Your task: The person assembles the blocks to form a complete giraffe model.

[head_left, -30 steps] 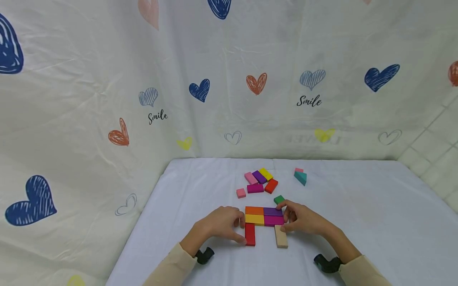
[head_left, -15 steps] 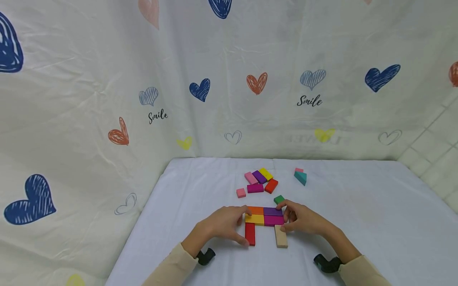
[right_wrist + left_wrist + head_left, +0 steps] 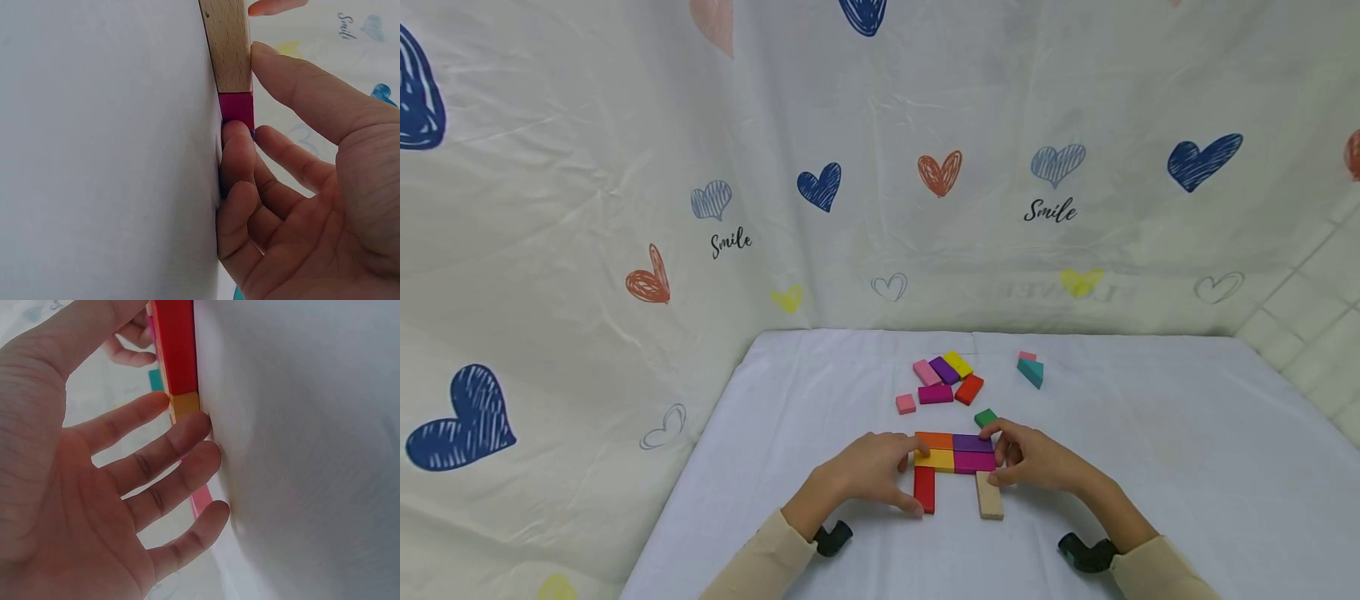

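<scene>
Orange (image 3: 934,441), yellow (image 3: 942,461), purple (image 3: 970,444) and magenta (image 3: 974,462) blocks lie joined in a rectangle on the table. Below it, a red block (image 3: 924,487) extends from the left part and a plain wooden block (image 3: 989,497) from the right. My left hand (image 3: 872,471) spans the left side, index finger over the yellow block, thumb at the red block's near end; its other fingers spread beside the edge in the left wrist view. My right hand (image 3: 1036,458) touches the right side, thumb on the wooden block, index at the purple block's corner.
A green block (image 3: 985,418) lies just behind the rectangle. Farther back are loose pink (image 3: 927,373), violet (image 3: 943,371), yellow (image 3: 958,364), red-orange (image 3: 969,389) and magenta (image 3: 936,394) blocks. A teal triangular block (image 3: 1031,372) lies at the back right, on the white cloth (image 3: 820,392).
My left index finger has moved from beside the rectangle to over its left blocks. The left thumb has shifted slightly right across the red block's near end. My right hand stays in place.
</scene>
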`<state>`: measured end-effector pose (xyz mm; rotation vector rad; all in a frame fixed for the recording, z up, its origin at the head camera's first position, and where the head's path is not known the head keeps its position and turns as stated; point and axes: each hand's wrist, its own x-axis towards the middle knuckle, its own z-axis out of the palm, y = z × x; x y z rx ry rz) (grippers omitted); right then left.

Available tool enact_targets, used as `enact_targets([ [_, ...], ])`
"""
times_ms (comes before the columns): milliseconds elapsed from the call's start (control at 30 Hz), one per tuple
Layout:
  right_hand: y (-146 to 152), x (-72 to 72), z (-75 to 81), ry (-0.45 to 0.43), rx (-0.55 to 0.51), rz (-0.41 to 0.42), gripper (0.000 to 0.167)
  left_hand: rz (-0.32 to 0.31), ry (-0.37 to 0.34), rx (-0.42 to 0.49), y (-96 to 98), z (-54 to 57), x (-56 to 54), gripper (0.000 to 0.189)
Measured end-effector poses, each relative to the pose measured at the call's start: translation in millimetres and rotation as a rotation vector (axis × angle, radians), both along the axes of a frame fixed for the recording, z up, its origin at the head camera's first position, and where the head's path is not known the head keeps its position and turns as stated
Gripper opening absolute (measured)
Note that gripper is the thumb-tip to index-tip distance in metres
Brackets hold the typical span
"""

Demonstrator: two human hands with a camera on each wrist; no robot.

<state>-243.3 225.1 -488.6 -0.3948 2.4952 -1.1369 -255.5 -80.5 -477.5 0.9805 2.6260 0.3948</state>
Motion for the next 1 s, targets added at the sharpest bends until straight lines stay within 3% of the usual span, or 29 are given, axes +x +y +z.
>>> enact_targets([
  [133,-0.1,0.4,0.1,-0.001,-0.005,0.005,0.064,-0.013,-0.006,0.006,0.5,1.6,1.2,0.074],
  [533,-1.1,1.9,0.6,-0.007,-0.02,0.003,0.064,-0.136,-0.036,0.08,-0.3,1.6,1.9,0.05],
  [1000,-1.0,1.8,-0.5,-0.007,-0.018,-0.003,0.065,-0.13,-0.038,0.075,0.2,4.0,3.9,0.05],
])
